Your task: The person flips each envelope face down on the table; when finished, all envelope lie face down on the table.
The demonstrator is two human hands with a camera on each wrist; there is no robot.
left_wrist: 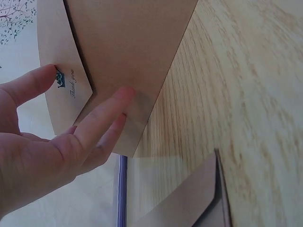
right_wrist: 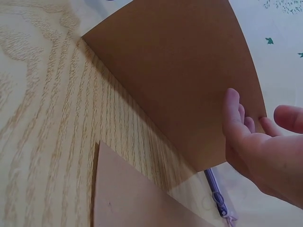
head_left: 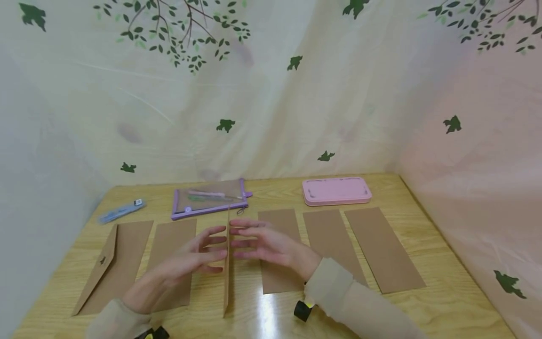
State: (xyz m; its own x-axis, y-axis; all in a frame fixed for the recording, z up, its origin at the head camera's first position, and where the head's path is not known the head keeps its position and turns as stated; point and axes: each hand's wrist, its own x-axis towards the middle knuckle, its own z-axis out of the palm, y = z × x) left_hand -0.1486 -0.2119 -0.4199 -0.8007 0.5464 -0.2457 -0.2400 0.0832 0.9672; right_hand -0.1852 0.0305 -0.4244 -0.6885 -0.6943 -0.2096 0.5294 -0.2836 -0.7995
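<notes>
1. At the table's (head_left: 438, 263) middle, a person's left hand (head_left: 192, 256) has its fingers spread and nearly straight, tips touching the flap side of an upright envelope (left_wrist: 124, 52) without closing round it.
2. Between the hands, the upright envelope stands on its long edge, flap side to the left; light, matched pressure from both sides should best keep it from tipping or bowing.
3. Right of it, the right hand (head_left: 271, 245), thumb apart and fingers extended, sets its fingertips to the plain side; how firmly cannot be told.
4. Left to right: one blue packet (head_left: 120, 213), two flat envelopes (head_left: 127, 263), one far-side pouch (head_left: 175, 203) of uncounted pens, one upright envelope, three more flat envelopes (head_left: 330, 240), one far-side pink case (head_left: 336, 191); six envelopes altogether.
</notes>
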